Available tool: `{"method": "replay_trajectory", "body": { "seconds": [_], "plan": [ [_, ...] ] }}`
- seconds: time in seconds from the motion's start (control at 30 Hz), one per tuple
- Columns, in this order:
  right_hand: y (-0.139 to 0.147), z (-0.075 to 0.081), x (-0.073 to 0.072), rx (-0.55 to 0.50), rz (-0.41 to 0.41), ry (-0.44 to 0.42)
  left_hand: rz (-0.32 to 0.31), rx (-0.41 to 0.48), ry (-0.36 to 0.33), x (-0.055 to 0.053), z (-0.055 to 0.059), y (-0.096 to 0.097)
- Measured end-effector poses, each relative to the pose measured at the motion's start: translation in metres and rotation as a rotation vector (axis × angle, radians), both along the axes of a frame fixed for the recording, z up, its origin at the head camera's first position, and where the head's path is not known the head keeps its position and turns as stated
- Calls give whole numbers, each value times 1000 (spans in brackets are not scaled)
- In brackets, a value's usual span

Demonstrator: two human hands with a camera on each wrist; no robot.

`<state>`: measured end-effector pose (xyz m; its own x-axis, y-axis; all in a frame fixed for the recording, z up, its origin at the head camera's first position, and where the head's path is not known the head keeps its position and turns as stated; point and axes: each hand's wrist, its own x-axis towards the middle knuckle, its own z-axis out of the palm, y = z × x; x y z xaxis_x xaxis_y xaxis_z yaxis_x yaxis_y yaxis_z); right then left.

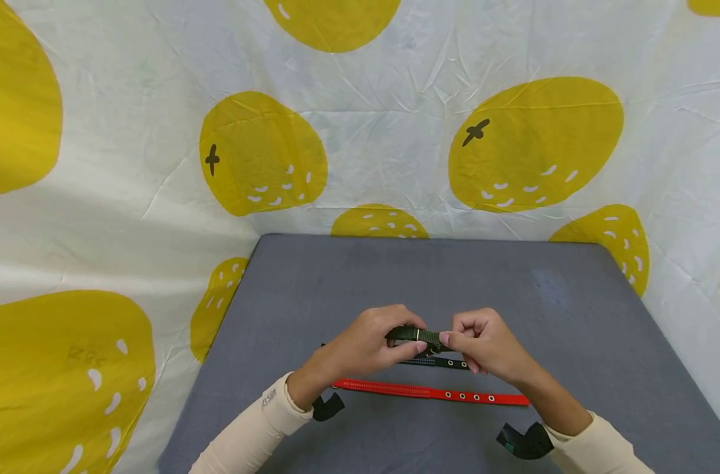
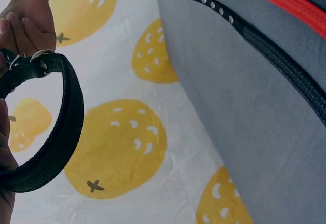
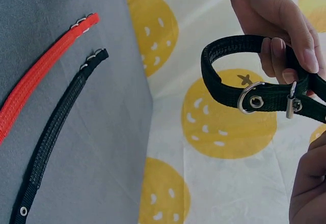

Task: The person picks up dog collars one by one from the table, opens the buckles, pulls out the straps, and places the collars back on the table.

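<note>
A: White cloth (image 1: 389, 151) all round the back and sides, covered in big yellow fruit shapes (image 1: 247, 145)!

B: And in front of it, the broad grey surface (image 1: 312, 283), with 2 pale sleeves (image 1: 247, 428) stretched out on the near side.

A: Lying across it, the red strap (image 1: 383, 388)! Just beyond, the black strap (image 3: 56, 127) runs alongside.

B: Now the hands, and both are busy! The left hand (image 1: 371, 339) grips the dark green collar (image 1: 429, 338) between thumb and fingers.

A: The right hand (image 1: 487, 342) has the collar's other side pinched, thumb against the band. Where's that collar exactly?

B: Up off the surface, between the 2 hands, bent into a loop!

A: There's the metal buckle (image 3: 291, 106) on the band, with a silver D-ring (image 3: 240, 101) near it.

B: Tiniest of all, the eyelets (image 1: 477, 397): 4 show along the red strap!
</note>
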<state>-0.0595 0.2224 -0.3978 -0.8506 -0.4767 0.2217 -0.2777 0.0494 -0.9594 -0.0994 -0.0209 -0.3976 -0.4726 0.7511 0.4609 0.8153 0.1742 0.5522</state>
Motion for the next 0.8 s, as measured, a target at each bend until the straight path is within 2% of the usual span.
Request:
{"method": "replay_trajectory", "body": {
  "seconds": [0.17,0.43,0.8],
  "plan": [
    [2,-1,-2,-4,0,0,0,0,-5,-2,-1,-1],
    [2,-2,-5,6,-10,-6,19,44,-72,-3,-1,-1],
    [0,3,-5,11,-68,49,10,61,-68,-3,-1,0]
  ]
}}
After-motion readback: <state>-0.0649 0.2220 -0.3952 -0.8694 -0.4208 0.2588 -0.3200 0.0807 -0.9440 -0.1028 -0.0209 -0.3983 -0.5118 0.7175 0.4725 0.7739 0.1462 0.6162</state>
